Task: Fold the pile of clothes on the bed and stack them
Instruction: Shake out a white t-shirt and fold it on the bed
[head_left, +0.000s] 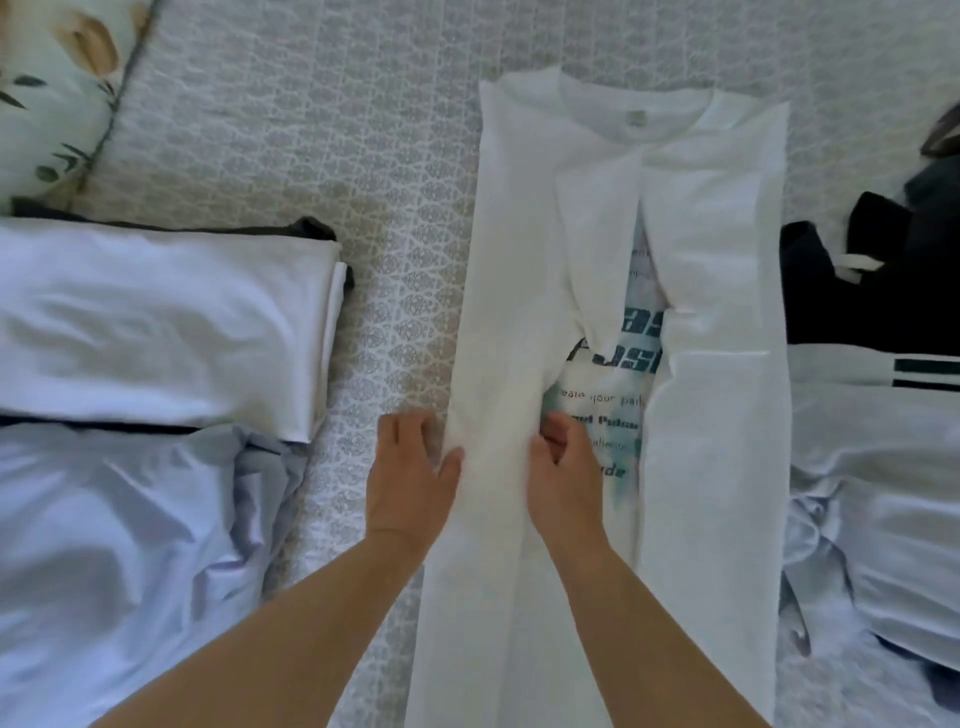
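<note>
White tee (717, 218): L hand (410, 467) & R hand (563, 483), wrists angled inward, apparently pinch its left fold.

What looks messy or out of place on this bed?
The white T-shirt is mid-fold: its two side flaps leave a gap, so the teal print shows. The left hand and right hand grip the bunched left flap.

floral pillow (57, 88), patterned grey bedspread (291, 135)
</note>
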